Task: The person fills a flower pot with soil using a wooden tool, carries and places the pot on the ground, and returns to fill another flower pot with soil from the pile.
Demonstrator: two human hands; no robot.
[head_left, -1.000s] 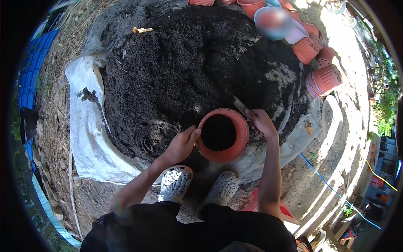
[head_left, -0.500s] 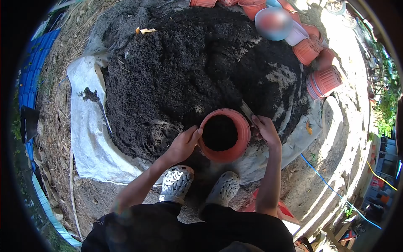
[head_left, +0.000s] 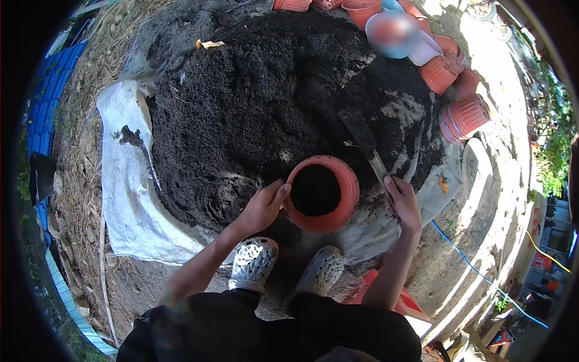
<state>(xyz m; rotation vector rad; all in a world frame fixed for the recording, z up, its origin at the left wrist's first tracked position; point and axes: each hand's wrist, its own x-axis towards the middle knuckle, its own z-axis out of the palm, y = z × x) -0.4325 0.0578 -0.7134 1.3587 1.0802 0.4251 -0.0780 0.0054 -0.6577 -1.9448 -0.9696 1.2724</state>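
A terracotta-coloured plastic pot [head_left: 350, 192] stands at the near edge of the soil heap [head_left: 235, 114], dark soil [head_left: 316, 190] inside it. My left hand [head_left: 264, 207] grips the left side of its rim, thumb on top. To the right of the pot, my right hand [head_left: 401, 202] is closed around a trowel [head_left: 378, 165] with a pale shaft. The trowel's dark blade points up and left, over the heap, and blends with the soil. A small green sprig [head_left: 350, 143] shows beside the blade.
Several stacked and tipped orange pots [head_left: 464, 117] line the heap's right and far edges, near a light-blue round container [head_left: 393, 34]. A white sheet [head_left: 123, 181] lies beneath the soil. My patterned clogs [head_left: 253, 262] stand at its near edge; a blue hose [head_left: 470, 262] crosses the ground at right.
My right hand has moved right and slightly down, away from the pot, bringing more of the trowel into view. My left hand and the pot have stayed in place.
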